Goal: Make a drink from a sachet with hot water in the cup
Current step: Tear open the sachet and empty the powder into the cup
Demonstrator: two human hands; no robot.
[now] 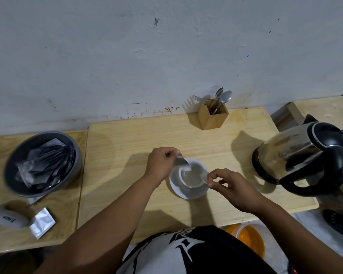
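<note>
Pale wooden table (186, 135) against a scuffed white wall (127, 56), with a second wooden surface (0, 151) butted against its left edge. At the right end, a stainless steel electric kettle (297, 155) with black lid and handle, leaning in the wide-angle view, well apart from the cup. On the left surface, a round grey tin (44, 165) heaped with dark foil sachets (42, 167). Just in front of it, a loose silvery sachet (42, 222) lying flat beside a white object with dark lettering (6, 216), too blurred to name. Below the table edge on the right, an orange plastic container (248, 238). Near the wall, a square wooden cutlery holder (213, 115) with spoons and a fork standing in it.

Centre of the table: white saucer (178, 189) carrying a white cup (192, 176), pale cloudy contents inside, exact nature unclear.

Left hand (162, 165) curled, thumb and fingers pinched on a small torn sachet (181, 161), tilted mouth-down over the left rim of the cup. Right hand (234, 186) loosely curled, thumb and forefinger pinched on the end of a thin pale spoon or stirrer (203, 179), too slim and blurred to name exactly, its far end dipping into the cup at the right side.
</note>
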